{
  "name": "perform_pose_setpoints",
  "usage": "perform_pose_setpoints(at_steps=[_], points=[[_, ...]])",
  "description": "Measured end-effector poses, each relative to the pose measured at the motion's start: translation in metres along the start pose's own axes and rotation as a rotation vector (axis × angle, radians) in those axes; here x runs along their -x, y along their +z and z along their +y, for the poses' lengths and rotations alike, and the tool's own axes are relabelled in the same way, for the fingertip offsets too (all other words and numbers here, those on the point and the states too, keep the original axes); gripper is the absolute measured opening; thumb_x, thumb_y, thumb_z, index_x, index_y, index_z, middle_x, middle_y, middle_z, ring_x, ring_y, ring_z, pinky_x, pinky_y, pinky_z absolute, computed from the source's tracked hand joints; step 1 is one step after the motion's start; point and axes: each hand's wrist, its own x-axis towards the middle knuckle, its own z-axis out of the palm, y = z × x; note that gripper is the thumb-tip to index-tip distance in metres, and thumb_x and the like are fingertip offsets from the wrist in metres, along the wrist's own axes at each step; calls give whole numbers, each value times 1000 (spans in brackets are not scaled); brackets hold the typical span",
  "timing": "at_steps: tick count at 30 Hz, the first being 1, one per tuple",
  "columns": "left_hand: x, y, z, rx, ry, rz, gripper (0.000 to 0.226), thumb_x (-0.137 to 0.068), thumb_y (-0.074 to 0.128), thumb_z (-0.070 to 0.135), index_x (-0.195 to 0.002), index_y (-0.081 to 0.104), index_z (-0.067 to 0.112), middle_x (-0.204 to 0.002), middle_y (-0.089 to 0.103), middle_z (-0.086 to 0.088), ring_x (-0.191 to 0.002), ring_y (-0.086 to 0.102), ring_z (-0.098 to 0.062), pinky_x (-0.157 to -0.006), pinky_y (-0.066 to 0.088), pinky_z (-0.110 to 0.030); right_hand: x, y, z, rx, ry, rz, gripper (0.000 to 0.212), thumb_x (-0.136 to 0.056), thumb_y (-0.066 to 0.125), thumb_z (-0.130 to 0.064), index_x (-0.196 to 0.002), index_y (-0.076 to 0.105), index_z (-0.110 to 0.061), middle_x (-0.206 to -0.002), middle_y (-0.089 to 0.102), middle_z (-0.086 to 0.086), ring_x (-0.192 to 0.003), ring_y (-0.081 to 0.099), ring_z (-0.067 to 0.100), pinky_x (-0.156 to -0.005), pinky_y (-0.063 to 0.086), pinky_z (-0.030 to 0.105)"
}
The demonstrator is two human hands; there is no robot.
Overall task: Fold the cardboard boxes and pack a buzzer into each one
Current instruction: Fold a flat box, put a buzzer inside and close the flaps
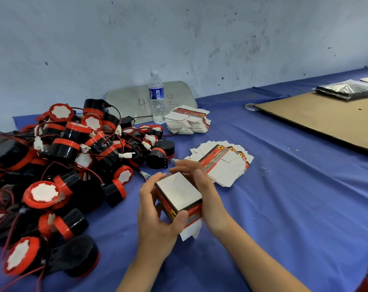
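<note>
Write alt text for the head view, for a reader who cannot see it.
The left hand and right hand grip a folded box over a blue cloth. A pile of red-and-black buzzers lies to their left; fanned flat boxes, a bottle and a cardboard sheet lie beyond.

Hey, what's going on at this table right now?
A person holds a small cardboard box, with the left hand and right hand curled round its sides. Its upper end is folded shut; a white flap hangs loose below. A heap of red-and-black buzzers lies at the left, fanned flat boxes lie just beyond the hands, and another stack sits by a water bottle.
</note>
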Motion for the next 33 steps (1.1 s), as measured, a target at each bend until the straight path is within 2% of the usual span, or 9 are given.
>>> perform_pose_setpoints(at_steps=[5,8,12,16,21,24,27,31,33], points=[[0,-1,2,113,5,32,77,-70,59,79,-136,38,47,-153,35,-4,-135,44,-28,-101,44,-57,0,-3,-5,-91,101,-135,56,-82,50,-66,-120,60,-27,-116,65,-2,-108,62,30,-91,50,45],[-1,-1,7,80,138,141,53,-88,48,68,-133,41,40,-161,15,-4,-144,31,-22,-109,37,-35,-1,-1,-5,-154,194,-165,71,-72,62,-70,-121,59,-18,-124,62,13,-112,60,38,-95,49,49],[0,-1,0,-1,177,150,13,-100,41,31,-107,48,23,-160,15,-9,-146,26,-21,-106,34,-19,-1,2,-3,-447,526,-111,52,-79,60,-61,-100,77,-17,-112,70,16,-99,70,26,-80,58,34],[0,1,-4,-404,247,37,25,-91,50,20,-100,70,8,-155,32,-4,-138,35,-13,-106,26,-10,-1,2,4,-556,619,-30,50,-83,48,-56,-92,79,-18,-104,74,10,-95,71,20,-77,57,27],[-2,3,-1,-798,314,66,18,-80,66,17,-95,76,18,-144,48,1,-127,44,-28,-93,37,-35,-4,-1,11,-587,611,47,49,-84,48,-59,-80,80,-22,-87,74,7,-80,71,17,-74,52,32],[-1,2,-3,-872,74,-115,36,-89,51,43,-120,67,31,-150,43,3,-132,45,-30,-90,42,-39,-4,-4,12,-142,548,49,73,-80,36,-80,-57,70,-20,-57,62,10,-51,62,22,-51,47,27],[3,-1,-12,-586,-117,-282,31,-90,57,36,-120,49,40,-128,56,8,-103,58,-5,-70,41,-7,-8,-8,15,187,531,79,74,-62,28,-91,-45,48,-22,-45,51,8,-37,45,20,-41,34,24],[-2,-1,-10,199,-581,-237,30,-84,63,34,-113,59,29,-119,67,-6,-104,65,-14,-94,52,-40,-12,-14,23,177,526,144,60,-84,38,-75,-44,50,-32,-41,43,-4,-33,39,12,-36,30,19],[-7,-2,-5,301,-650,-270,48,-74,71,44,-116,60,22,-118,66,-13,-102,65,-21,-93,52,-39,-12,-16,27,176,494,159,52,-91,41,-65,-55,53,-28,-43,49,4,-33,44,16,-37,33,19]])
